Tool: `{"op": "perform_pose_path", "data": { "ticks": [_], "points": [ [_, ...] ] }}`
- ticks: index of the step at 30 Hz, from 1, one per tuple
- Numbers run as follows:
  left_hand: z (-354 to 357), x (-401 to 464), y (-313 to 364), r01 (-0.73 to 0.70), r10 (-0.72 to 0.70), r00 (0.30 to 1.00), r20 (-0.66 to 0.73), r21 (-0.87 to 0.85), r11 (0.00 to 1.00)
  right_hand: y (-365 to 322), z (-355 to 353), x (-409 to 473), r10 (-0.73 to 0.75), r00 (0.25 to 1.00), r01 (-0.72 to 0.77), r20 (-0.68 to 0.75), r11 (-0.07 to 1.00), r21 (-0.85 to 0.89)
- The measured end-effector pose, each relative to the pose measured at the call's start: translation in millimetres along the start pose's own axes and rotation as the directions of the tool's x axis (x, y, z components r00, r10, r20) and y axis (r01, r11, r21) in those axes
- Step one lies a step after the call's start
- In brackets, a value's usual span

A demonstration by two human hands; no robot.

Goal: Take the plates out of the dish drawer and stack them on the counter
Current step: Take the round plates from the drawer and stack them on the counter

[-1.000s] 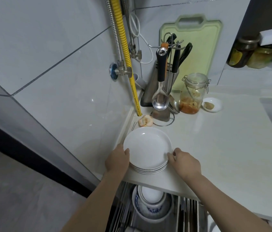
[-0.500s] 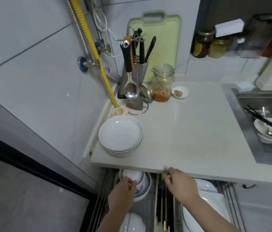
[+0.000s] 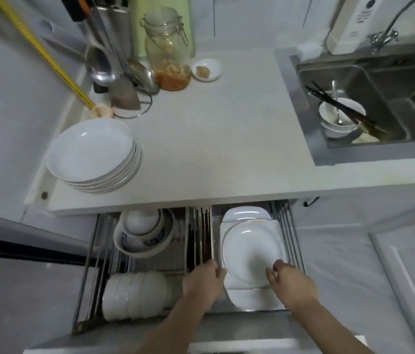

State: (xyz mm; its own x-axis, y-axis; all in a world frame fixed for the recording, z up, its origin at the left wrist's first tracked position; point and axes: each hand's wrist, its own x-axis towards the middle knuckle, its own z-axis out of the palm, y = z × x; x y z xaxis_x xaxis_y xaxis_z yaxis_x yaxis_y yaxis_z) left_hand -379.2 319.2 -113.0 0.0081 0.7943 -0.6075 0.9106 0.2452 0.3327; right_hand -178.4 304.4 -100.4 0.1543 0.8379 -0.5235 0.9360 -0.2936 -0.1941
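A stack of several white round plates [image 3: 91, 152] stands on the left of the white counter [image 3: 201, 154]. Below, the dish drawer [image 3: 288, 238] is pulled out. In its right compartment a round white plate [image 3: 249, 246] lies on top of white square plates [image 3: 246, 214]. My left hand [image 3: 205, 279] is at the round plate's left rim, fingers curled against the edge. My right hand [image 3: 290, 279] reaches the plate's near right rim with fingers loosely bent; whether it grips is unclear in the blur.
The drawer's left side holds nested blue-patterned bowls [image 3: 142, 236] and a row of white bowls [image 3: 135, 296]; chopsticks [image 3: 200, 238] fill the middle slot. On the counter stand a utensil rack [image 3: 114, 72], a glass jar [image 3: 169, 52] and a small dish [image 3: 206, 70]. A sink [image 3: 369, 103] with dishes lies right.
Both hands left the stack on the counter and dropped into the drawer. They now sit at either side of the round plate in the right compartment. The view tilted down.
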Motion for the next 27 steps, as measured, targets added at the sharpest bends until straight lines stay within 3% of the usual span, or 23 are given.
{"op": "perform_pose_path", "data": {
  "ticks": [7,17,27],
  "points": [
    [45.9,53.5,13.1,0.009,-0.009,1.0,0.007,0.078,0.997,36.0,26.1,39.4,0.153,0.985,-0.16,0.085,0.983,0.092],
    [66.6,100.5,8.9,0.128,-0.123,0.989,-0.082,0.06,0.99,32.8,65.8,81.8,0.249,0.966,-0.257,0.07,0.951,0.17],
    [61.3,117.0,11.4,0.082,-0.08,0.997,-0.018,0.197,0.977,37.5,77.5,97.7,0.291,0.953,-0.3,0.077,0.939,0.165]
  ]
}}
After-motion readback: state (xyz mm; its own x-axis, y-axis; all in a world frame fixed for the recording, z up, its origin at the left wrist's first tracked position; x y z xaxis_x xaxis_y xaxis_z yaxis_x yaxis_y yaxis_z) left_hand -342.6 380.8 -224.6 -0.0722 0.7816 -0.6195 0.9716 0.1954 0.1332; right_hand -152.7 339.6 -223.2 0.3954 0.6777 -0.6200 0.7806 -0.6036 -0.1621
